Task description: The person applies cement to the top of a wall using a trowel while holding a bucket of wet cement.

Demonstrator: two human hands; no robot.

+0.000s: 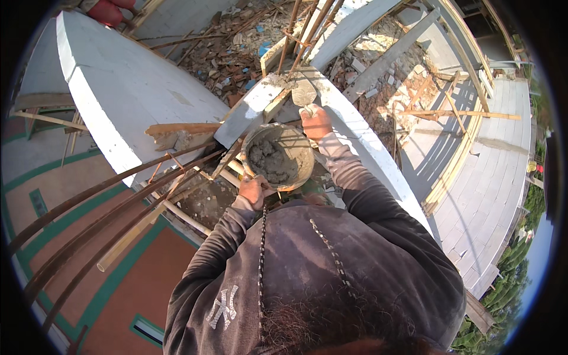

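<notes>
My left hand [254, 191] grips the near left rim of a round bucket [305, 155]. Grey wet mortar [271, 161] lies in the bucket and smears its inner wall. My right hand [316, 122] is closed around the handle of a trowel [303, 93], just beyond the bucket's far right side. The trowel's blade points away from me, over the corner where the white block walls meet, and looks coated with mortar. Beside the blade, wet mortar [273, 81] sits on the end of the left wall piece near upright steel bars.
Long rusty rebars [106, 216] stick out at the left, below a broad white wall [130, 89]. More rebars [290, 35] rise from the far corner. Broken rubble [236, 59] covers the ground beyond. A white block wall [373, 154] runs along my right arm. Someone's red clothing [106, 12] shows at the top left.
</notes>
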